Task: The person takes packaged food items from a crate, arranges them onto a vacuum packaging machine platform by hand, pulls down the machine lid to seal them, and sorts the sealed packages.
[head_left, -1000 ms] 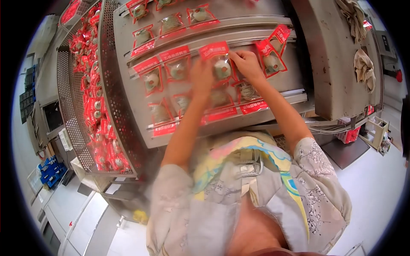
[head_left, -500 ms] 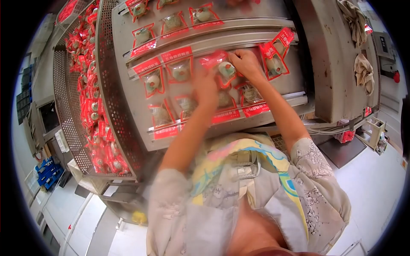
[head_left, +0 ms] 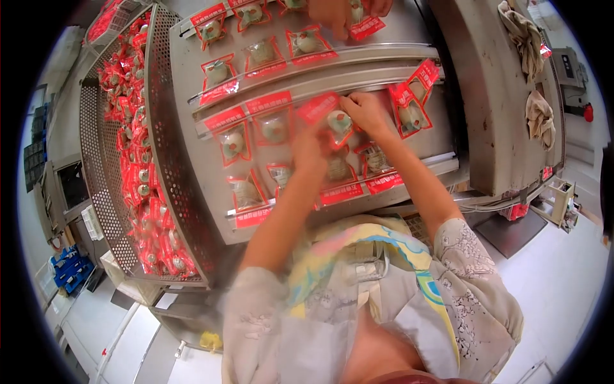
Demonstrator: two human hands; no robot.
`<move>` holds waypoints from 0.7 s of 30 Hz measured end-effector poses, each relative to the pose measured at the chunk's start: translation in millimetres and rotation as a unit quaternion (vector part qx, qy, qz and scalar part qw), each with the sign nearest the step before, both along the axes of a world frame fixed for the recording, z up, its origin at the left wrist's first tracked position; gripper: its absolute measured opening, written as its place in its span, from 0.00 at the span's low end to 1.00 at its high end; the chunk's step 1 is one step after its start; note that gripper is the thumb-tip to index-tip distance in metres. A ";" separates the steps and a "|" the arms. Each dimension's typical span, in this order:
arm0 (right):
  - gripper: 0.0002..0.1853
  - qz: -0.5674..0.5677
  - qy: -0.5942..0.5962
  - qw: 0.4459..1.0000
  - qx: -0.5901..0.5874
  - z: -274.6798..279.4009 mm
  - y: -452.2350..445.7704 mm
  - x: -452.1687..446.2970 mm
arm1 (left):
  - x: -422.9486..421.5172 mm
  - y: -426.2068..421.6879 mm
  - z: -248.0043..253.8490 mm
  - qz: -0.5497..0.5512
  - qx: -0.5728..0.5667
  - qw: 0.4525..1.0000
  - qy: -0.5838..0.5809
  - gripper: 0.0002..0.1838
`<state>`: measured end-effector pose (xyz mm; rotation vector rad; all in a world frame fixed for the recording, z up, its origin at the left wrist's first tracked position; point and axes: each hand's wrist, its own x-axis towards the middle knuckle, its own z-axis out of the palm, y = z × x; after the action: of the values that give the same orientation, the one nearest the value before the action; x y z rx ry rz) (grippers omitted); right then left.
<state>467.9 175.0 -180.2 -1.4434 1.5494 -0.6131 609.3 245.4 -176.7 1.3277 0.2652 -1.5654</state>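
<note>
A clear red-printed egg packet lies between my two hands on the steel work surface, its top tilted. My right hand is closed, pinching the packet's upper right edge. On the packet's left side is my left hand, blurred, with its fingers not readable. Left of it, egg packets sit in a row against the metal bar. Below are more packets, partly covered by my left forearm. Right of my right hand, two packets overlap.
A perforated metal bin full of red packets stands at left. Across the surface, another person's hands are by a packet. A steel housing borders the right side, with cloth gloves hanging beyond.
The view has shifted so the surface sits slightly lower. The other person's hands have come into view at the top with a packet. My hands stay at the same packet.
</note>
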 end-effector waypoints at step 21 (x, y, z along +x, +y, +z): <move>0.14 0.082 -0.171 0.976 -0.105 65.5 38.5 -6.9 | -15.0 26.8 76.7 -0.072 -0.210 0.972 -0.080 0.14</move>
<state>461.0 213.5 -114.7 -1.5119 1.1113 -0.8937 594.3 272.2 -100.0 1.1450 -0.2587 -1.5166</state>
